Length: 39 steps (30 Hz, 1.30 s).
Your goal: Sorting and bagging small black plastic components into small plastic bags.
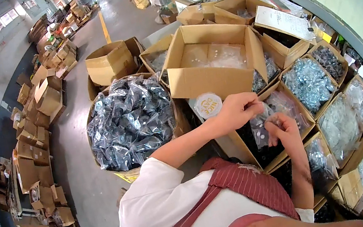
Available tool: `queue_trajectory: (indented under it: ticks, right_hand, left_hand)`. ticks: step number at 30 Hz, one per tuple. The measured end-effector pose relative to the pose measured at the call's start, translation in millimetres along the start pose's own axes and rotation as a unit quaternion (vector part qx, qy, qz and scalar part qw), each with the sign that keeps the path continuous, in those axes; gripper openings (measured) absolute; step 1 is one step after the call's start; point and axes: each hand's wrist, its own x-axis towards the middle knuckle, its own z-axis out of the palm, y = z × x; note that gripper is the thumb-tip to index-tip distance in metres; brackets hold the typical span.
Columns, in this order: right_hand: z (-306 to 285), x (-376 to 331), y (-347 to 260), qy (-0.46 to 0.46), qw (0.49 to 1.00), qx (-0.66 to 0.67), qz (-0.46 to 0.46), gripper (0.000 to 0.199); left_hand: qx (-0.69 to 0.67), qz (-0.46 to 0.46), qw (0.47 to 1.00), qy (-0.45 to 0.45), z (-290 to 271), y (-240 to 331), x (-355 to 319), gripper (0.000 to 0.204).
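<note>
A small clear plastic bag [259,131] hangs between my hands, over an open cardboard box of dark pieces and more clear bags [282,101]. My left hand [238,112] reaches across from the left, its fingers pinched together at the bag's upper edge. Lower and to the right, my right hand [283,128] is closed with thumb and fingertips on the same bag. What is inside the bag is too small to make out. Beside my left wrist is a round white lid [208,105] with yellow lettering.
A large round container of bagged dark parts [130,122] stands at my left. Ahead is an open carton [214,78] with flat clear bags inside. Boxes of bluish clear packets [310,83] and clear bags [341,126] crowd the right. Flattened cartons [36,158] line the far left wall.
</note>
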Motion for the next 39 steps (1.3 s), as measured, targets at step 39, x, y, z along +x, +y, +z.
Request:
queue_trajectory:
  ticks: [39]
  right_hand:
    - [-10.3,-1.6,46.6,-0.006,0.987,-0.155,0.031,0.028]
  left_hand:
    - [0.213,0.079,0.974,0.002,58.1,-69.7,-58.9,0.039]
